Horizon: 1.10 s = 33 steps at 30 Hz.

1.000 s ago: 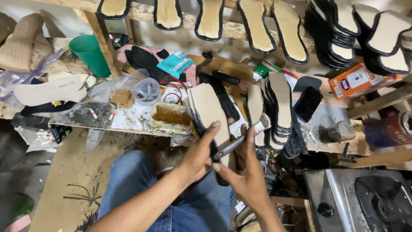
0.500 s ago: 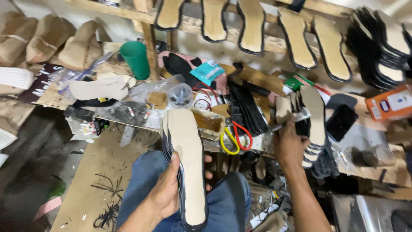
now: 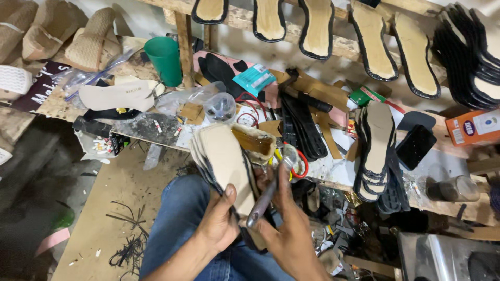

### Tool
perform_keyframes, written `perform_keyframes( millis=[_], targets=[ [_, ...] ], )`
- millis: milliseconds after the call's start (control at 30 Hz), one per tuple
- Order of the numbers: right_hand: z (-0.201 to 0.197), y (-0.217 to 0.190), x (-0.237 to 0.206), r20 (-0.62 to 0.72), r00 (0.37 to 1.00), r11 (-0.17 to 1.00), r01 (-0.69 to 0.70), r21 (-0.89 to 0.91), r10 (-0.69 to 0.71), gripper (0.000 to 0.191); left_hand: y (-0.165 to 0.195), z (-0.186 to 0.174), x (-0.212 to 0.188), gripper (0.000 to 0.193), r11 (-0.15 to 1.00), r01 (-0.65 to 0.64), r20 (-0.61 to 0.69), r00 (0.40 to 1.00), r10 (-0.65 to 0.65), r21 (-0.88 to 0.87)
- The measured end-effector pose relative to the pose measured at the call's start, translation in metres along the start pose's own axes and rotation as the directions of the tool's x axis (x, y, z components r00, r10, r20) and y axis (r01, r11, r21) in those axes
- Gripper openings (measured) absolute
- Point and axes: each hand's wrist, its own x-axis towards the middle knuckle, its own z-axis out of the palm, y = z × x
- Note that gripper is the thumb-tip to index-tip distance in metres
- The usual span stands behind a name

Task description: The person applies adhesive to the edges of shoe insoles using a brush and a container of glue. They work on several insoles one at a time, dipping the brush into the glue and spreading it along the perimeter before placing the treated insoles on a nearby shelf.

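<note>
Insole stack (image 3: 225, 162) over the lap, long axis toe-up toward the table (image 3: 333, 169) | left hand (image 3: 219, 221) grips its heel end, thumb on top | right hand (image 3: 291, 229) closed round a hammer (image 3: 268, 195), head up.

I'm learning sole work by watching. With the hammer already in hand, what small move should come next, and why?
Probably lower the hammer head onto the sole. The right hand holds it by the handle alongside the sole, head raised near the top edge, while the left hand steadies the sole over the lap.
</note>
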Motion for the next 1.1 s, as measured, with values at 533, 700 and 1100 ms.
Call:
perform_keyframes(
  millis=[533,700,1100],
  targets=[
    [0.004,0.055,0.142,0.237,0.967,0.749,0.226,-0.623,-0.095,0.022,0.070,-0.024,-0.060,0.049,0.960,0.241,-0.383,0.908,-0.173,0.139],
    [-0.014,0.045,0.125,0.102,0.970,0.727,0.232,-0.646,-0.219,0.031,0.079,-0.025,-0.055,0.050,0.950,0.259,-0.407,0.897,-0.170,0.175],
    [-0.028,0.036,0.080,0.105,0.911,0.881,-0.412,0.234,0.398,0.029,0.079,-0.018,-0.036,0.049,0.896,0.384,-0.301,0.901,-0.311,0.223]
  ],
)
